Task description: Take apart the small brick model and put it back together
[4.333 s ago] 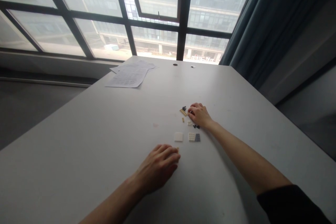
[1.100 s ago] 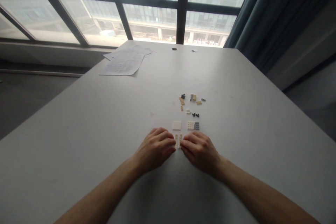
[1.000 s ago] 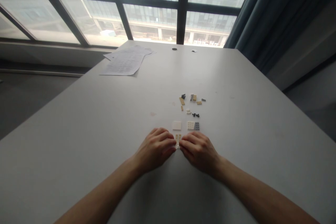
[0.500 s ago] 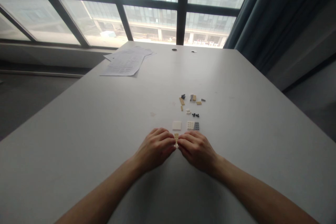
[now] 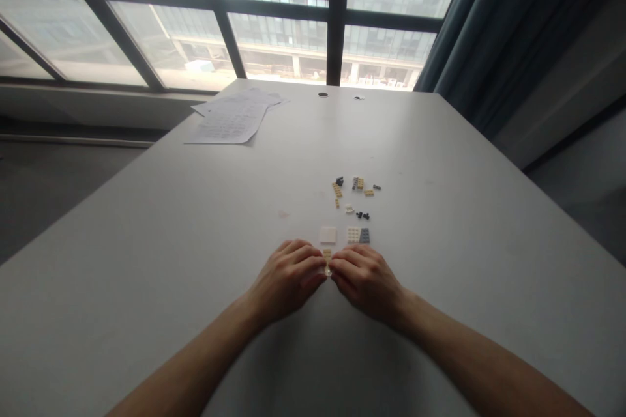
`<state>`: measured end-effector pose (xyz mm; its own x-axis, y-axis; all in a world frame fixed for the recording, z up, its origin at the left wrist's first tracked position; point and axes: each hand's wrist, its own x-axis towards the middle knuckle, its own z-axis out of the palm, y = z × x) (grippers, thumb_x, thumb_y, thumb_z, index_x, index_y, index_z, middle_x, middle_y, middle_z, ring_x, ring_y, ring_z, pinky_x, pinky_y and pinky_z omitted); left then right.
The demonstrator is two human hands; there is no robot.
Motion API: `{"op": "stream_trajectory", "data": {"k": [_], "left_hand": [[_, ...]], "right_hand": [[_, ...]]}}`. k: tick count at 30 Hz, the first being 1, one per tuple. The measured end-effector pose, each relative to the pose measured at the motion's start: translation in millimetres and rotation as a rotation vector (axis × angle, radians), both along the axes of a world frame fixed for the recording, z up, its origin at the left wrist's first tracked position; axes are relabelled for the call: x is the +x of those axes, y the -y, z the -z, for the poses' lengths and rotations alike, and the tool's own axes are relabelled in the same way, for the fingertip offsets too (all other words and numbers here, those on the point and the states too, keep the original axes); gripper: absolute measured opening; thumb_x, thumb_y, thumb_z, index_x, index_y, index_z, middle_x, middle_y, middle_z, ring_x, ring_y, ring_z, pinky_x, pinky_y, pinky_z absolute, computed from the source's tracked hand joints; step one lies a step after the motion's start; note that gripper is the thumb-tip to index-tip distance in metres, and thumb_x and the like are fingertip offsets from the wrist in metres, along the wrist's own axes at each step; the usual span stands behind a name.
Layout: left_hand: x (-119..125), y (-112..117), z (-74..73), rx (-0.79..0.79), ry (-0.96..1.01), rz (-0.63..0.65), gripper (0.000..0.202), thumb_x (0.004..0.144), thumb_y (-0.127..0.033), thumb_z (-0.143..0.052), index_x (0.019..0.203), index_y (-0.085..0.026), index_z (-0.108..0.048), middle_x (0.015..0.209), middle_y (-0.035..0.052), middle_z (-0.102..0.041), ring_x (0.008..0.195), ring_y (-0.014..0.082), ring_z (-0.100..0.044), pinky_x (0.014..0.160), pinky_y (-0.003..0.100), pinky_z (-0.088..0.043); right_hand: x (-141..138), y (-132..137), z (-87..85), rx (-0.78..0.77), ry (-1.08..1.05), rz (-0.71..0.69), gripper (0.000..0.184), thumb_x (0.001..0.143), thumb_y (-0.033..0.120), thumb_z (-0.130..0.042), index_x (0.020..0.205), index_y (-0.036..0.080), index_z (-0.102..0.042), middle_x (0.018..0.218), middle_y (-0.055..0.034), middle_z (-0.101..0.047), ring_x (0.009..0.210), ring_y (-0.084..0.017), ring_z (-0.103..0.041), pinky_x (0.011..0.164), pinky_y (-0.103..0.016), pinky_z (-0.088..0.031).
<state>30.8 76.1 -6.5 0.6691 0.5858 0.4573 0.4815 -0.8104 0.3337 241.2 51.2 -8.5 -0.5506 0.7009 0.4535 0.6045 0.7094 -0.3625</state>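
Two bare hands, one white surface (image 5: 195, 221), and a set of small building-block parts. Left hand (image 5: 289, 277): fingers narrowed to a pinch on the left side of a tan studded piece (image 5: 327, 253). Right hand (image 5: 366, 275): fingers likewise closed to a pinch, on the right side of the same piece. The piece stands between the two sets of fingertips at the near middle of the surface, studs showing at its far end, a clear, shiny part (image 5: 328, 272) at its near end; whether it is one part or two set side by side cannot be told. Just beyond the hands: one smooth white tile (image 5: 328, 235); to its right, apart from it, one white studded plate (image 5: 353, 234) and one dark grey studded plate (image 5: 364, 235), side by side. Farther out: one white curved part (image 5: 349, 208), with two small black parts (image 5: 362, 215) near it; one short tan strip (image 5: 337, 203); one longer tan plate (image 5: 337, 190), a dark grey part (image 5: 339, 180) at its far end; one grey strip (image 5: 355, 183) beside a tan block (image 5: 360, 182); one tan bar (image 5: 369, 193); one small grey bar (image 5: 376, 187). Far left: printed sheets (image 5: 229, 120), overlapping.
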Motion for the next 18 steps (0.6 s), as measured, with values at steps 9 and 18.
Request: {"op": "stream_trajectory", "data": {"k": [9,18], "left_hand": [[0,0,1.4,0.009,0.021,-0.062,0.01,0.086,-0.021,-0.059,0.095,-0.021,-0.064,0.093,0.0048,-0.067,0.088,0.0182,-0.058,0.082,0.035,-0.046],[0,-1,-1.2,0.03,0.045,-0.081,0.01,0.086,-0.02,-0.057,0.094,-0.021,-0.064,0.091,0.0049,-0.067,0.085,0.0175,-0.059,0.079,0.033,-0.048]], "right_hand": [[3,1,0.0,-0.026,-0.107,0.032,0.01,0.089,0.018,-0.054,0.093,0.019,-0.064,0.089,-0.0056,-0.069,0.082,-0.02,-0.059,0.081,-0.034,-0.047],[12,-19,-4.9,-0.074,-0.23,0.214,0.01,0.084,0.017,-0.061,0.093,0.019,-0.066,0.092,-0.0052,-0.069,0.089,-0.019,-0.061,0.082,-0.03,-0.048]]}}
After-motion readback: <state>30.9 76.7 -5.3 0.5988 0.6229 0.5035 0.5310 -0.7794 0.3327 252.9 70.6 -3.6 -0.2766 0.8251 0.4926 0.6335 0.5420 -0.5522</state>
